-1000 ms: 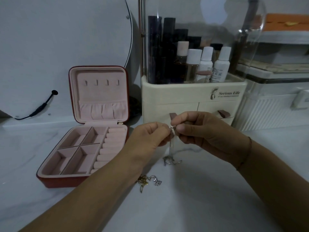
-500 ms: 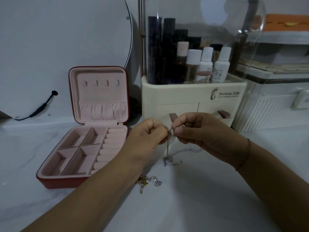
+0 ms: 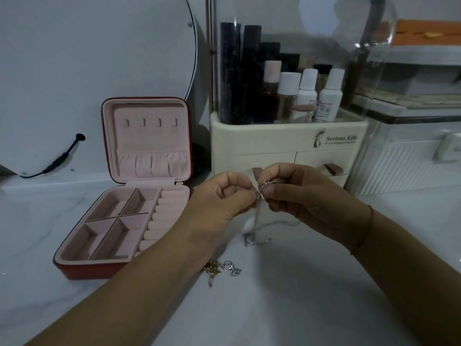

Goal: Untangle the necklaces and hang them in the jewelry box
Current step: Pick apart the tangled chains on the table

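Untangling is the step in hand: my left grip [image 3: 224, 196] and right grip [image 3: 299, 196], both curled tight, pinch the top of a silver necklace [image 3: 253, 240], its tail pooled on the bench [image 3: 299, 295]. Next, I judge, the snag needs teasing apart (gently), then a hook [image 3: 143, 122] in the open jewelry box [image 3: 82, 270]. Another tangle [image 3: 222, 267] lies by my left wrist.

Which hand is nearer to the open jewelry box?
The left. The left hand is just right of the jewelry box; the right hand, pinching the same necklace, lies farther right, beyond the left.
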`<state>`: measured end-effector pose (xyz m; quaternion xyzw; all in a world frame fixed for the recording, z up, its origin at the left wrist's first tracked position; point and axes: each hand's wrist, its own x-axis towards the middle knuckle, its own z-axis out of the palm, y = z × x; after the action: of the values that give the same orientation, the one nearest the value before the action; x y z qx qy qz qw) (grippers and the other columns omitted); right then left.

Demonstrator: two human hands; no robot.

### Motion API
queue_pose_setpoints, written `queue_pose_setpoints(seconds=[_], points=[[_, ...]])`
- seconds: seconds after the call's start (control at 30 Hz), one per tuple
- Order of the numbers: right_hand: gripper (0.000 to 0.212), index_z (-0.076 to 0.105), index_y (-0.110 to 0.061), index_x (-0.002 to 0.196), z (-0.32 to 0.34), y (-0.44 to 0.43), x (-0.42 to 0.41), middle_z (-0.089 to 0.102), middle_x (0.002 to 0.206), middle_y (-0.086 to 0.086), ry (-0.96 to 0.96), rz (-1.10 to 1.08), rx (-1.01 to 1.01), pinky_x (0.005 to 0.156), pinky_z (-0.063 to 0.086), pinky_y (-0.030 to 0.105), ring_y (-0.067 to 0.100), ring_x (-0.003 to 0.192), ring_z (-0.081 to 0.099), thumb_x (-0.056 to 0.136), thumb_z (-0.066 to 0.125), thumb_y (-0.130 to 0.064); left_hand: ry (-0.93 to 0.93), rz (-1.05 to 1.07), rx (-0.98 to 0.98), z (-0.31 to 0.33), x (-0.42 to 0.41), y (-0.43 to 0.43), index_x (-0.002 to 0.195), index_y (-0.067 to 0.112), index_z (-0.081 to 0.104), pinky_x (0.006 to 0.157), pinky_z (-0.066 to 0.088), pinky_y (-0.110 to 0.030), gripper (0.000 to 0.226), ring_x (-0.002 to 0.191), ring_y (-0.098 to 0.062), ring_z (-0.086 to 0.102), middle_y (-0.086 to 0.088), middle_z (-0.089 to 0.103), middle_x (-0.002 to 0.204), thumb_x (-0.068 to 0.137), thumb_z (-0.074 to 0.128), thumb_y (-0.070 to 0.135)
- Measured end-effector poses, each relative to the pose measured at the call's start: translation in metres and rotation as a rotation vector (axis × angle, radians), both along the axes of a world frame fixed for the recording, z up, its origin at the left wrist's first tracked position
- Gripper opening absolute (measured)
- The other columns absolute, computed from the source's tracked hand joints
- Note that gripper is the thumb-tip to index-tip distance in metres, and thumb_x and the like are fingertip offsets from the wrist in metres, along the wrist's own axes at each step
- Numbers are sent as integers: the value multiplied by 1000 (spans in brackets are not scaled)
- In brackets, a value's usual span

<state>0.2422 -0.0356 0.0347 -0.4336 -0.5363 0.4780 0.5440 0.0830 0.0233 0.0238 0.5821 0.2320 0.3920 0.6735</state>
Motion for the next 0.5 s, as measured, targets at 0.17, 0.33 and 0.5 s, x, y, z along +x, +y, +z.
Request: queue_pose_setpoints(seconds=[0.17, 0.33, 0.5], points=[[6, 72, -16, 77, 0, 0, 1, 61, 67, -1, -52, -32, 23, 61, 47, 18, 10, 61, 50, 76, 67, -12, 62, 36, 36, -3, -2, 3, 79, 13, 68, 76, 51, -24, 12, 71, -10, 61, 0, 68, 71, 83, 64, 2], [6, 70, -15, 75, 0, -1, 1, 54, 65, 1, -118, -59, 18, 58, 41, 19, 11, 59, 44, 78, 68, -21, 155, 51, 124, -2, -3, -1, 82, 16, 76, 80, 51, -26, 11, 80, -11, 63, -3, 72, 80, 84, 65, 13], [13, 67, -15, 68, 2, -1, 0, 47, 57, 2, -139, -59, 0, 49, 33, 19, 13, 54, 33, 79, 69, -21, 124, -7, 179, 2, -2, -10, 83, 8, 71, 63, 51, -11, 13, 66, -7, 62, 1, 69, 69, 70, 72, 11]])
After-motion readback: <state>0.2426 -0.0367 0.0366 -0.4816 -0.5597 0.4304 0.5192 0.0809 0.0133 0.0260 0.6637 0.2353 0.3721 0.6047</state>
